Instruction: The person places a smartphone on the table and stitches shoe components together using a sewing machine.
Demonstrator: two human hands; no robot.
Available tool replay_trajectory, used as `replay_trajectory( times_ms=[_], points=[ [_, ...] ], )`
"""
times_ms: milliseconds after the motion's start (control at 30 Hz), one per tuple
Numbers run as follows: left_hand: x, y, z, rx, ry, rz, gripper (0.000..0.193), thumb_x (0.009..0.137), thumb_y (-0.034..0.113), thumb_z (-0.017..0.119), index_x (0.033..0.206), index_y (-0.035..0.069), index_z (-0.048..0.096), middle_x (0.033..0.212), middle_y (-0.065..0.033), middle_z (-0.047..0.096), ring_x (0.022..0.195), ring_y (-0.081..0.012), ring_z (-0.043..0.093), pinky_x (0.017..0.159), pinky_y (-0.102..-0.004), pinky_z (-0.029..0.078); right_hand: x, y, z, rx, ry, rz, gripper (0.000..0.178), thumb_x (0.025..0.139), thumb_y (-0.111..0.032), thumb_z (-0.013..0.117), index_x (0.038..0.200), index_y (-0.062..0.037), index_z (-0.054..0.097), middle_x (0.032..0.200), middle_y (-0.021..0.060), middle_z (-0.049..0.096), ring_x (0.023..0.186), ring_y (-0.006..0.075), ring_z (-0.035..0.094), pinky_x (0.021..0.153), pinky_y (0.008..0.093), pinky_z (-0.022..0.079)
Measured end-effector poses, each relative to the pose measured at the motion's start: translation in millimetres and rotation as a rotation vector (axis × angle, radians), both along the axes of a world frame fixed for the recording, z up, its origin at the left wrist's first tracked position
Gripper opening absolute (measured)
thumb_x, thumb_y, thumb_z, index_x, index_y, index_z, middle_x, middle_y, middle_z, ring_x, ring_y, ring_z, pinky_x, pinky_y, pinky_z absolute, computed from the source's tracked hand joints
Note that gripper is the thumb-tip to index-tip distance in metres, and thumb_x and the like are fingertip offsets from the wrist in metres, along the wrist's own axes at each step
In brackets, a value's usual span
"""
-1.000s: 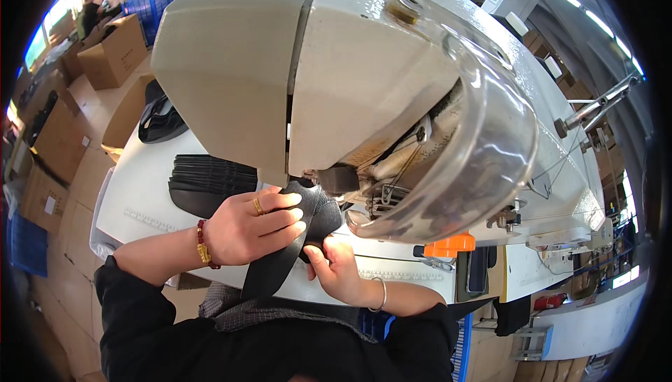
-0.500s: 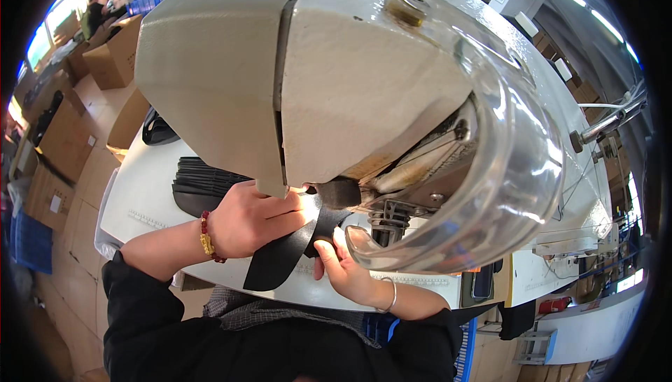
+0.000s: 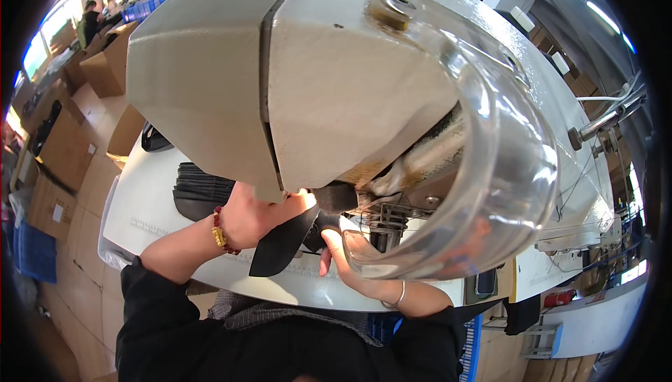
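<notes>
A curved, black, leather-like piece point(image 3: 274, 250) lies under the head of a pale sewing machine point(image 3: 357, 81), its wide end hanging toward me. My left hand point(image 3: 253, 220) is closed on its upper left side, fingertips partly behind the machine head. Lower right of that, my right hand point(image 3: 344, 262) pinches the black material by the machine's foot area, thumb on top. The needle itself is hidden. A clear plastic guard point(image 3: 514, 200) curves in front of the metal rods and springs point(image 3: 386, 231).
A stack of similar black pieces point(image 3: 198, 189) rests left of my left hand on the white table point(image 3: 157, 231). A phone point(image 3: 485, 280) lies at the right. Cardboard boxes point(image 3: 66, 140) and a blue crate point(image 3: 35, 252) stand on the floor at left; a person point(image 3: 91, 22) sits far off.
The black piece has shifted a little away from me, and its near end has turned slightly. Both hands stay on it, the left fingers further behind the machine head. The whole view has shifted slightly.
</notes>
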State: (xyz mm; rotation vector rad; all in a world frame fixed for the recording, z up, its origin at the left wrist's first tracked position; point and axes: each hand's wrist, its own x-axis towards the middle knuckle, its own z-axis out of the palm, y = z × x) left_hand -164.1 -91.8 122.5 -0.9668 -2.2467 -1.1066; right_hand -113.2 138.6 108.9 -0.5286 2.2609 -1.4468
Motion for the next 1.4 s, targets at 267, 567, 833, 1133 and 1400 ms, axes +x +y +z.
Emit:
replay_trajectory(
  times_ms=[267,567,833,1133,1400],
  points=[
    [-6,-1,-11,-0.062,0.380,-0.001,0.022,0.082,0.009,0.078,0.103,0.011,0.075,0.103,-0.0070,0.071,0.093,-0.0293,0.069,0.078,-0.0421,0.054,-4,4,-2,-0.032,0.018,0.010,0.069,0.113,-0.035,0.031,0.059,-0.0046,0.060,0.067,0.0084,0.062,0.080,0.0238,0.057,0.080,0.0361,0.045],
    [-24,-27,-7,0.128,-0.043,-0.494,0.033,0.068,0.005,0.089,0.100,0.010,0.079,0.109,-0.0105,0.075,0.104,-0.0287,0.072,0.088,-0.0401,0.058,-20,23,-69,0.121,0.812,0.021,0.022,0.099,-0.022,0.050,0.106,-0.0048,0.063,0.078,0.0063,0.055,0.078,0.0210,0.053,0.074,0.0374,0.046],
    [-27,-25,-10,0.163,0.077,-0.502,0.023,0.071,0.003,0.087,0.092,0.005,0.078,0.094,-0.0081,0.075,0.091,-0.0276,0.073,0.081,-0.0390,0.058,-39,30,-83,0.194,1.089,0.106,0.088,0.073,-0.005,0.072,0.155,0.0006,0.041,0.111,0.0191,0.060,0.097,0.0337,0.058,0.094,0.0422,0.048],
    [-29,-24,-10,0.122,0.155,-0.512,0.021,0.072,0.002,0.085,0.092,0.005,0.078,0.096,-0.0091,0.074,0.088,-0.0270,0.072,0.076,-0.0389,0.057,-27,33,-77,1.119,1.782,0.203,0.075,0.082,-0.011,0.069,0.151,0.0052,0.044,0.128,0.0240,0.062,0.108,0.0329,0.063,0.095,0.0446,0.052],
    [-35,-21,-20,0.112,0.247,-0.411,0.023,0.071,0.002,0.083,0.094,0.006,0.079,0.101,-0.0103,0.074,0.096,-0.0294,0.074,0.084,-0.0403,0.060,-21,35,-63,2.069,2.242,0.180,0.058,0.103,-0.034,0.056,0.150,-0.0009,0.044,0.144,0.0111,0.054,0.131,0.0190,0.051,0.117,0.0352,0.033]
  ],
)
